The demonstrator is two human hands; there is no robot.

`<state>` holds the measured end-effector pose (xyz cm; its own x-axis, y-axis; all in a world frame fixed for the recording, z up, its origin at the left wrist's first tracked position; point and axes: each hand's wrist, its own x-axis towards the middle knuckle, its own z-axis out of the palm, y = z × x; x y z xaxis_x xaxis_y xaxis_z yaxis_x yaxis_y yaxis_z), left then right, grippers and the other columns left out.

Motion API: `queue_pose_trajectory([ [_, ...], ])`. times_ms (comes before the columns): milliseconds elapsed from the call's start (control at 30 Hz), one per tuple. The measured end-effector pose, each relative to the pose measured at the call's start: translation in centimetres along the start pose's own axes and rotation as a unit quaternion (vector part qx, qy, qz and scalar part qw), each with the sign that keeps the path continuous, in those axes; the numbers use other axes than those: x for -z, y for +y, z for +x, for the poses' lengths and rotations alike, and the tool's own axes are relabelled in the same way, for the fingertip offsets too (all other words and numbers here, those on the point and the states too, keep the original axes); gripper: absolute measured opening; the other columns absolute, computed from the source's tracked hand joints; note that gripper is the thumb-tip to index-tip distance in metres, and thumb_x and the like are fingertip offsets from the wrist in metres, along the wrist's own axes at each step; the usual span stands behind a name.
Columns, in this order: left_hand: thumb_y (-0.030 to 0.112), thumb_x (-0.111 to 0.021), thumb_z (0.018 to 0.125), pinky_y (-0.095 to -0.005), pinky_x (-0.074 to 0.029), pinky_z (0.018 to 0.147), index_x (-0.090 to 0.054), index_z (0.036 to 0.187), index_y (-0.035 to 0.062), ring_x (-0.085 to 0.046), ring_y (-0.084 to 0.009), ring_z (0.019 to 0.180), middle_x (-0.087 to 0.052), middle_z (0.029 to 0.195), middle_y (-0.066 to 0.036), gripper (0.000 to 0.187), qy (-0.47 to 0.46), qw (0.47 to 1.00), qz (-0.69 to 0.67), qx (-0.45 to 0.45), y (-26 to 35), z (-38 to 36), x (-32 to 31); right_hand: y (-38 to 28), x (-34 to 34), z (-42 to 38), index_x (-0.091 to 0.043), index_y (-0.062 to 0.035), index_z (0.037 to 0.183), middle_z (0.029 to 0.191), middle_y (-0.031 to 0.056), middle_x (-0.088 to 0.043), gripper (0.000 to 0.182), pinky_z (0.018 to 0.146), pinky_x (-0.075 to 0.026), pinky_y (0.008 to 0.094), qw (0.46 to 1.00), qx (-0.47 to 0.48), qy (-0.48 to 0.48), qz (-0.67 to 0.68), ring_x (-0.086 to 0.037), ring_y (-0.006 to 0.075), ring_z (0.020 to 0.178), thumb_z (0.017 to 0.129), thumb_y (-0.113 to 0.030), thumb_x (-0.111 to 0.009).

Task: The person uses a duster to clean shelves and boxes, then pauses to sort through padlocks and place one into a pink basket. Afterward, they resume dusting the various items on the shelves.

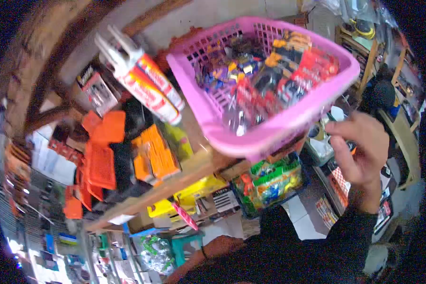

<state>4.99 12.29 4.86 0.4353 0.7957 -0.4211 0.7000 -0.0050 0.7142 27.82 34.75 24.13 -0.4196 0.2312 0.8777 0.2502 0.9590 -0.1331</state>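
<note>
A pink plastic basket sits tilted in view on a wooden shelf, holding several packaged items in clear and red plastic. My right hand is just right of the basket's near side, apart from it, with thumb and forefinger apart and bent, and nothing visible between them. My left hand is low in the picture, below a dark wristband, near a teal object; its fingers cannot be made out. White and orange sealant tubes stand left of the basket.
Orange boxes and orange plastic bins line the wooden shelf. Beneath hang a colourful toy-like package and yellow packs. A dark-haired person is at the far right, among more shelving.
</note>
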Motion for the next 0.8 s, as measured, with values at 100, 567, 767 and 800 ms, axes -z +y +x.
queue_pose_trajectory([
  [100, 0.026, -0.039, 0.082, -0.0389, -0.043, 0.068, -0.049, 0.087, 0.0054, -0.053, -0.0333, 0.076, -0.053, 0.081, -0.017, 0.024, 0.012, 0.999, 0.045, 0.028, 2.9, 0.2, 4.3, 3.5, 0.2, 5.2, -0.057, -0.0013, 0.073, 0.056, 0.0068, -0.052, 0.010, 0.042, -0.034, 0.0262, 0.999, 0.020, 0.025, 0.044, -0.044, 0.0176, 0.043, 0.063, -0.002, -0.055],
  [567, 0.003, -0.051, 0.072, -0.0349, -0.041, 0.059, -0.052, 0.070, 0.0017, -0.054, -0.0240, 0.063, -0.055, 0.069, -0.010, 0.003, 0.205, 0.899, -0.257, -0.289, 14.2, -1.7, 22.0, 6.9, -2.3, 8.0, -0.050, -0.0069, 0.077, 0.062, 0.0102, -0.051, 0.021, 0.049, -0.043, 0.0386, 0.967, -0.056, -0.216, 0.126, -0.055, 0.0281, 0.058, 0.073, -0.027, -0.054],
  [767, -0.001, -0.057, 0.064, -0.0277, -0.041, 0.054, -0.053, 0.070, 0.0034, -0.054, -0.0193, 0.058, -0.055, 0.063, -0.008, 0.008, 0.337, 0.903, 0.180, -0.196, 19.1, 3.7, 30.9, 6.6, -2.2, 8.0, -0.055, -0.0075, 0.083, 0.062, 0.0076, -0.049, 0.023, 0.052, -0.042, 0.0345, 0.968, -0.111, -0.200, 0.101, -0.053, 0.0242, 0.059, 0.070, -0.027, -0.059],
  [800, 0.001, -0.056, 0.067, -0.0286, -0.041, 0.054, -0.053, 0.071, 0.0027, -0.054, -0.0200, 0.058, -0.056, 0.065, -0.008, 0.006, 0.349, 0.898, 0.194, -0.185, 19.1, 5.6, 32.2, 6.7, -2.2, 8.0, -0.055, -0.0074, 0.082, 0.062, 0.0077, -0.049, 0.023, 0.052, -0.042, 0.0346, 0.966, -0.114, -0.208, 0.107, -0.053, 0.0245, 0.059, 0.071, -0.027, -0.059],
])
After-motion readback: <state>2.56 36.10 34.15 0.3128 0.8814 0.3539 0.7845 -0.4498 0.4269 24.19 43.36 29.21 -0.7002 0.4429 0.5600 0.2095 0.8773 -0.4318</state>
